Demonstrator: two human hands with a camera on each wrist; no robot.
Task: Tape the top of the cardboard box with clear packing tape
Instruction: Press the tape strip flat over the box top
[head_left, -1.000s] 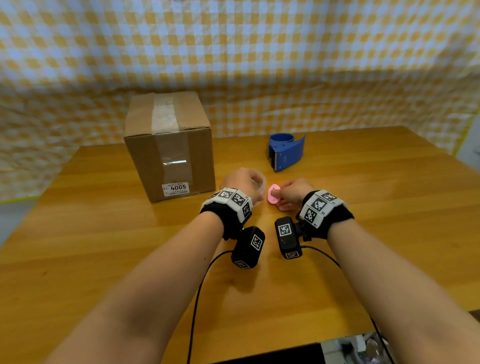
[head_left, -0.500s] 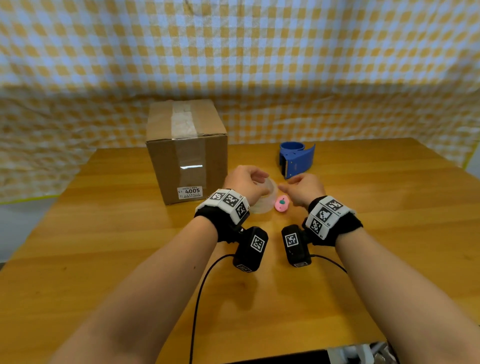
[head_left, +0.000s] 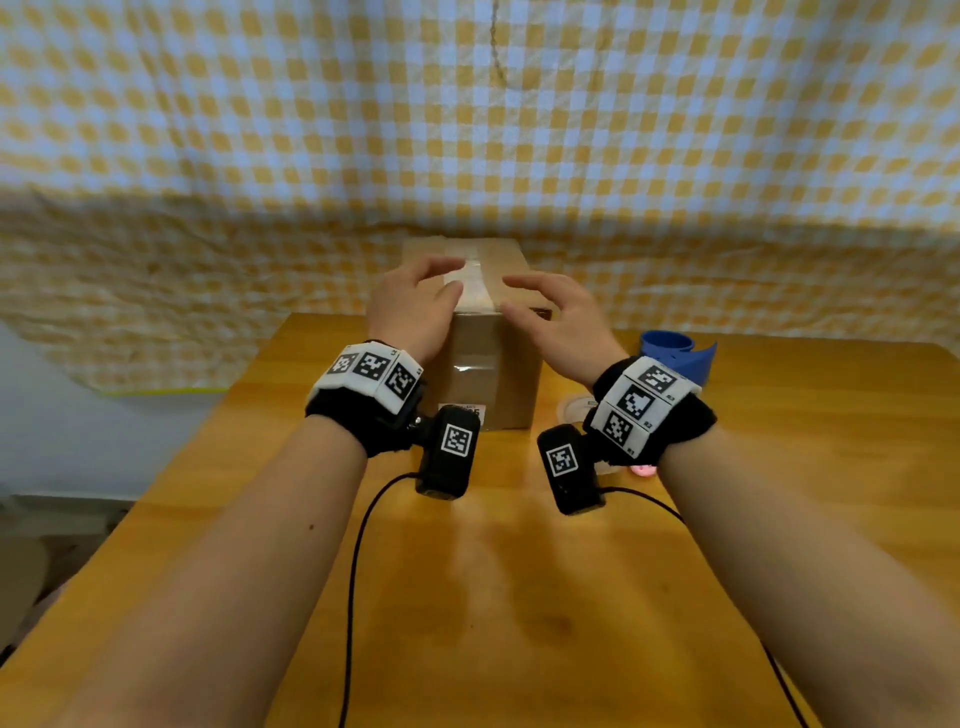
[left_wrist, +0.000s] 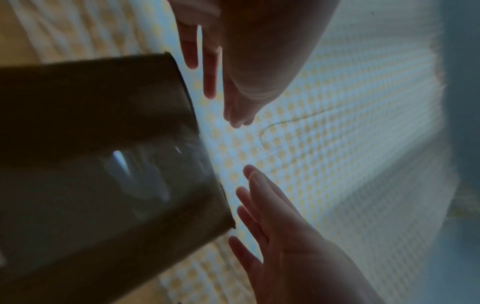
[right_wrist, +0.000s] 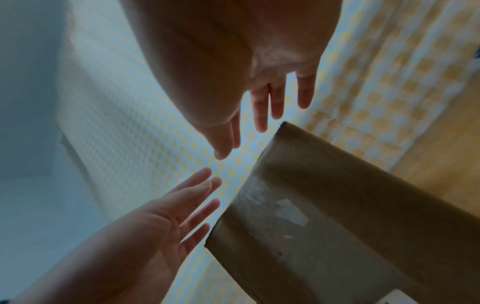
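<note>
The brown cardboard box (head_left: 488, 364) stands at the table's far side, with a strip of clear tape (head_left: 475, 280) along its top and down its front. My left hand (head_left: 415, 301) and right hand (head_left: 550, 312) hover over the box top, one on each side of the strip. Fingers are spread and hold nothing. The wrist views show the box (left_wrist: 91, 164) (right_wrist: 337, 205) with a small gap between it and both hands: left hand (left_wrist: 246, 61) (right_wrist: 182, 205), right hand (left_wrist: 272, 226) (right_wrist: 233, 102). The clear tape roll (head_left: 571, 408) lies on the table behind my right wrist, mostly hidden.
A blue tape dispenser (head_left: 675, 353) sits on the wooden table (head_left: 519, 597) right of the box. A small pink object (head_left: 644, 470) peeks out beneath my right wrist. A yellow checked cloth (head_left: 519, 130) hangs behind, and the table's left edge runs near the box.
Both hands let go of the tape roll and pink object on the table. They rose and moved forward to hover over the box top with open fingers.
</note>
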